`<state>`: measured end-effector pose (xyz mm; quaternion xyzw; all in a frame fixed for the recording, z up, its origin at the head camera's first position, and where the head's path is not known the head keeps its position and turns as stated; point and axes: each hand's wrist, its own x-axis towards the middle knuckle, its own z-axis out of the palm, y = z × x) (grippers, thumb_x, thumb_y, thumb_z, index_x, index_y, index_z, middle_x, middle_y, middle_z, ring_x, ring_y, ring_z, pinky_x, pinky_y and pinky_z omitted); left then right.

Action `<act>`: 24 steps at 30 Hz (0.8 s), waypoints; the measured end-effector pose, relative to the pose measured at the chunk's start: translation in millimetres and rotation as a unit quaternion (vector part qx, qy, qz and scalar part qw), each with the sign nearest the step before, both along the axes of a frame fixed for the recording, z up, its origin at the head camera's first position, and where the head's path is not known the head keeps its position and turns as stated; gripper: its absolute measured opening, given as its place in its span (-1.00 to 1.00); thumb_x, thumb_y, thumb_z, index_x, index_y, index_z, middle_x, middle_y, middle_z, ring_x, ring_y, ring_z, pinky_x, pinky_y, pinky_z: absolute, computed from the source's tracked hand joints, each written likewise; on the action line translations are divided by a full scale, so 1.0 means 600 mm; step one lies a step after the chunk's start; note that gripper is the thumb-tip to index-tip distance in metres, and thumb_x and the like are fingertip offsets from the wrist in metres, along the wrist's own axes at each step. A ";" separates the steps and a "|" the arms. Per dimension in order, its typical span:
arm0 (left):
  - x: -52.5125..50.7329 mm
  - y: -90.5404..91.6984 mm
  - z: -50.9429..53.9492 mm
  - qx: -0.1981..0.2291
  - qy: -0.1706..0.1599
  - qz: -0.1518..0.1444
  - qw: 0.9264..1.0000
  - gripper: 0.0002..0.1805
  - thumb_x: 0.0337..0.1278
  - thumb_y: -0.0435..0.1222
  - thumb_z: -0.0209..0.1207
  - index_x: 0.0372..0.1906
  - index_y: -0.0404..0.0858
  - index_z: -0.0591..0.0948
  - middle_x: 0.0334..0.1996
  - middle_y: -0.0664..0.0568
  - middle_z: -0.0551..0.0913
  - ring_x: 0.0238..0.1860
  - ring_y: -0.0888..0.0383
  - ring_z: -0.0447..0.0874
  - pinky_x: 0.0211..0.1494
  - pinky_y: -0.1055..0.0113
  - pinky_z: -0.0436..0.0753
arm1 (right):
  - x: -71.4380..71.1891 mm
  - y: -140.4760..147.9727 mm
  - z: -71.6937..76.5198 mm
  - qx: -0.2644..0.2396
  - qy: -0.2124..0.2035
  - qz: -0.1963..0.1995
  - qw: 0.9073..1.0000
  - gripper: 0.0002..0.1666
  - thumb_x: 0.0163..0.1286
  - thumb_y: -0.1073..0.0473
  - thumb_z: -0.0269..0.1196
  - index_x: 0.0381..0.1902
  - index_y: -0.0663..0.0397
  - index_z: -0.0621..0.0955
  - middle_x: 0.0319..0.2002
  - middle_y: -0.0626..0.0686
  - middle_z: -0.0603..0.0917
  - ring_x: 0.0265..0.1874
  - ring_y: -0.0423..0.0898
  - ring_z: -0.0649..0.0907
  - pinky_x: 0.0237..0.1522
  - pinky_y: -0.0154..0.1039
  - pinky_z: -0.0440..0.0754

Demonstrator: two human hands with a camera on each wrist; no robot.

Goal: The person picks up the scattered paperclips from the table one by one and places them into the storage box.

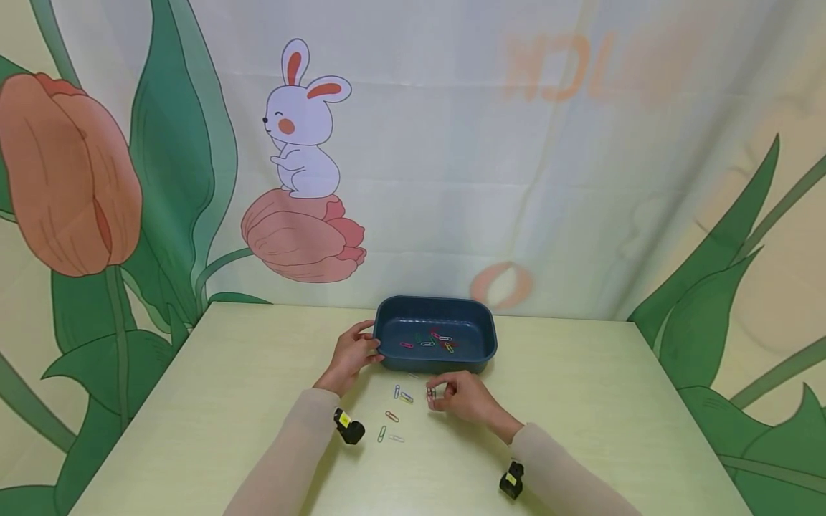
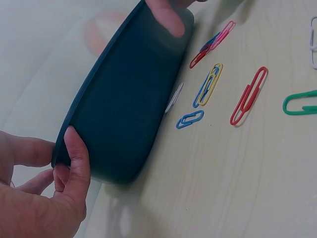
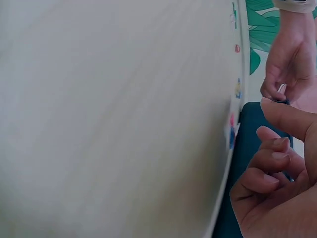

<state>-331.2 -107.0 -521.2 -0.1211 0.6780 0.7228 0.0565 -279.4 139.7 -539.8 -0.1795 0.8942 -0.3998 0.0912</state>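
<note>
Left grip (image 1: 352,355) pinching, right grip (image 1: 464,396) loosely curled

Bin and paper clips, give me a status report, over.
Left hand grips bin at left end. Right hand by loose clips, thumb and fingers apart. Other clips inside bin. No obstruction seen.

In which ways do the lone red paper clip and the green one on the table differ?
The red paper clip lies nearer the tray than the green paper clip. In the head view, the red one slants down rightward; the green one runs nearly vertically. The left wrist view shows the red one whole but cuts off the green one. Both lie on the table.
</note>
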 end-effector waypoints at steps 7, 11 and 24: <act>0.002 0.000 0.001 -0.003 -0.001 -0.006 1.000 -0.44 0.29 -0.48 0.05 0.39 -0.17 0.39 -0.14 -0.05 0.38 -0.11 -0.05 0.56 -0.15 0.33 0.73 | -0.007 0.006 -0.019 0.003 -0.001 -0.004 1.000 -0.68 0.05 0.27 0.47 -0.16 -0.02 0.77 -0.71 -0.15 0.40 -0.68 -0.26 0.34 -0.61 -0.42 0.21; 0.003 0.001 0.004 -0.005 -0.003 -0.006 1.000 -0.43 0.30 -0.47 0.04 0.40 -0.16 0.37 -0.13 -0.05 0.37 -0.09 -0.07 0.55 -0.14 0.34 0.73 | -0.011 0.008 -0.022 0.006 0.001 -0.006 1.000 -0.68 0.07 0.30 0.42 -0.17 -0.05 0.78 -0.72 -0.14 0.40 -0.68 -0.25 0.34 -0.62 -0.42 0.21; 0.002 0.000 0.004 -0.003 -0.006 -0.004 1.000 -0.43 0.29 -0.47 0.06 0.39 -0.16 0.39 -0.14 -0.05 0.38 -0.13 -0.04 0.56 -0.19 0.36 0.73 | -0.012 0.010 -0.020 0.020 0.009 -0.007 1.000 -0.88 0.09 0.30 0.40 -0.40 -0.02 0.75 -0.69 -0.17 0.47 -0.65 -0.25 0.41 -0.60 -0.41 0.31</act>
